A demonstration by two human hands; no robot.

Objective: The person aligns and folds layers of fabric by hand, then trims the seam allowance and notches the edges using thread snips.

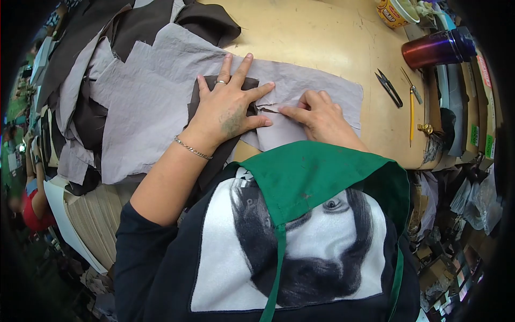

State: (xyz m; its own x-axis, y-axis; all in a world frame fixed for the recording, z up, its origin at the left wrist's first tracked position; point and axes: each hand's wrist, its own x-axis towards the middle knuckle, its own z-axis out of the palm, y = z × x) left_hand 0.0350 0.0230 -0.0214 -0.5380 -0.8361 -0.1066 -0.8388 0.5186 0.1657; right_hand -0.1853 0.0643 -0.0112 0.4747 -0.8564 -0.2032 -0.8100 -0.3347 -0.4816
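Note:
My left hand (229, 107) lies flat with fingers spread, pressing on light grey fabric (145, 102) and a dark brown fabric piece (199, 102) on top of it. A narrow dark slit (267, 110) shows in the grey cloth between my hands. Just right of that slit, my right hand (324, 119) has its fingers curled, its thumb tip at the slit's edge, and seems to pinch the grey cloth there. What lies under its bent fingers is hidden.
Black-handled thread snips (389, 88), a yellow pencil (412, 118) and a slim metal tool (412, 85) lie to the right on the tan table (311, 40). Beyond them are a purple-red tumbler (437, 48) and a paper cup (396, 13). Dark fabric (206, 24) is heaped upper left.

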